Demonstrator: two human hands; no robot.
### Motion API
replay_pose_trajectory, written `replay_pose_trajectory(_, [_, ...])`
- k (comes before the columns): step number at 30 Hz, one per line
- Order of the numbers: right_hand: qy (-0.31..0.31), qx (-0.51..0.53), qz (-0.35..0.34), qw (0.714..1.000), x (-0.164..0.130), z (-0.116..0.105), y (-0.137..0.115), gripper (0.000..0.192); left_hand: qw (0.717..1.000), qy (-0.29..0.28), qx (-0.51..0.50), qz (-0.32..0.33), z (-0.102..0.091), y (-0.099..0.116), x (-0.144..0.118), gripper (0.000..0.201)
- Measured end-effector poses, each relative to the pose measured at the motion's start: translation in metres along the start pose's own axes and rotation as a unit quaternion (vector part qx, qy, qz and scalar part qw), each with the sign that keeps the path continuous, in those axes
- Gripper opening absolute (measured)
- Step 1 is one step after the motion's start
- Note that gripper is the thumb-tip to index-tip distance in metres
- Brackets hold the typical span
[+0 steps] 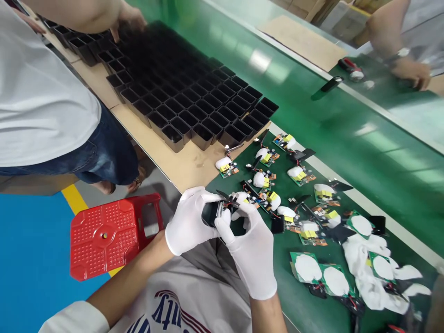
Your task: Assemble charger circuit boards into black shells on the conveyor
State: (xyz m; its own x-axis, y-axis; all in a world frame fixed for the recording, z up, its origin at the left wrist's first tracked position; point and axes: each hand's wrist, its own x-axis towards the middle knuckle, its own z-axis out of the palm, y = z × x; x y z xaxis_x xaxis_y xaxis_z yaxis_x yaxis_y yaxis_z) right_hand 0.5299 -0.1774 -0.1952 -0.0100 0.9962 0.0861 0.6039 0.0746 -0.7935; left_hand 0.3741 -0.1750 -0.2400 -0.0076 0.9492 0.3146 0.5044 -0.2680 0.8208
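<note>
My left hand (pixel 192 221), in a white glove, is closed on one side of a small circuit board assembly (pixel 225 209). Its black flap, red wires and a white blob show between my fingers; the rest is covered. From the other side my right hand (pixel 250 243), gloved alike, pinches the same assembly with thumb and fingers. Just beyond my right hand lie several similar circuit boards (pixel 297 174) with yellow parts, white blobs and black pieces. Two boards (pixel 307 267) closer to me show broad white patches.
Rows of black rectangular cases (pixel 199 99) stand on brown board (pixel 187 159). A co-worker's arm (pixel 128 18) reaches over them. Along the table runs a green conveyor belt (pixel 312 120) carrying a black object (pixel 332 83). A red stool (pixel 104 236) is at left; white cloth (pixel 367 273) lies right.
</note>
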Motion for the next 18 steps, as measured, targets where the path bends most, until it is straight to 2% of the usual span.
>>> replay_pose_trajectory(3, [0.009,-0.013,0.005,1.000,0.001,0.001,-0.001,0.039,1.000,0.023,0.002,0.013,0.003,-0.006,-0.004,0.025])
replay_pose_trajectory(6, [0.020,-0.015,0.010,1.000,-0.003,0.003,0.001,0.038,1.000,0.015,0.004,0.019,0.003,-0.008,-0.005,0.029])
replay_pose_trajectory(10, [0.055,-0.016,0.006,0.998,-0.020,0.006,0.008,0.040,1.000,0.013,0.008,0.019,0.002,-0.007,-0.004,0.044])
replay_pose_trajectory(12, [0.091,-0.025,-0.038,0.995,-0.031,0.007,0.011,0.040,1.000,0.013,0.013,0.014,0.003,-0.006,-0.006,0.051])
replay_pose_trajectory(14, [0.120,-0.046,-0.112,0.985,-0.040,0.008,0.015,0.046,0.999,0.023,0.021,0.013,0.007,-0.005,-0.011,0.056])
replay_pose_trajectory(16, [0.123,-0.088,-0.174,0.973,-0.046,0.009,0.019,0.061,0.998,0.040,0.045,0.017,0.012,-0.004,-0.019,0.056])
replay_pose_trajectory(18, [0.106,-0.128,-0.201,0.965,-0.050,0.010,0.025,0.071,0.995,0.056,0.075,0.014,0.019,-0.002,-0.027,0.055])
